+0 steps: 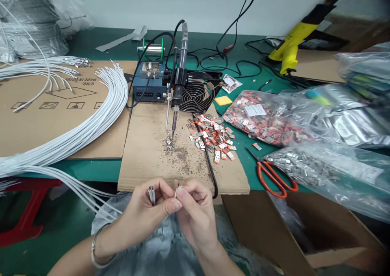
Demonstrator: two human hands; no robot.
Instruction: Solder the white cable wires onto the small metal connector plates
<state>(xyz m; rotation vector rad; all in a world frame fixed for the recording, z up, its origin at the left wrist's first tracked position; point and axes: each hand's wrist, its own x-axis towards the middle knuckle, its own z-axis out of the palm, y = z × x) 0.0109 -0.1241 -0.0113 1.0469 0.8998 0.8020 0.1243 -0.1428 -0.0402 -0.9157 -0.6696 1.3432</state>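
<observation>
My left hand (149,207) is closed around a few white cables, and their cut ends (151,195) stick up between thumb and fingers. Thumb and forefinger of my right hand (196,213) pinch the tip of one white cable (176,192) against my left fingertips; the exact tip is partly hidden. More white cables (91,201) run from the left toward my left hand. Just beyond my hands, a soldering iron (179,89) hangs tip down in a stand over a cardboard sheet (143,162) with solder bits. Loose USB plugs (215,136) with orange inserts lie right of the iron.
A blue soldering station (149,85), a solder spool (150,49) and a black fan (198,93) stand behind. Orange-handled scissors (274,178) and bags of plugs (268,121) lie right. A thick cable bundle (100,126) curves on the left. An open carton (258,227) sits below the table edge.
</observation>
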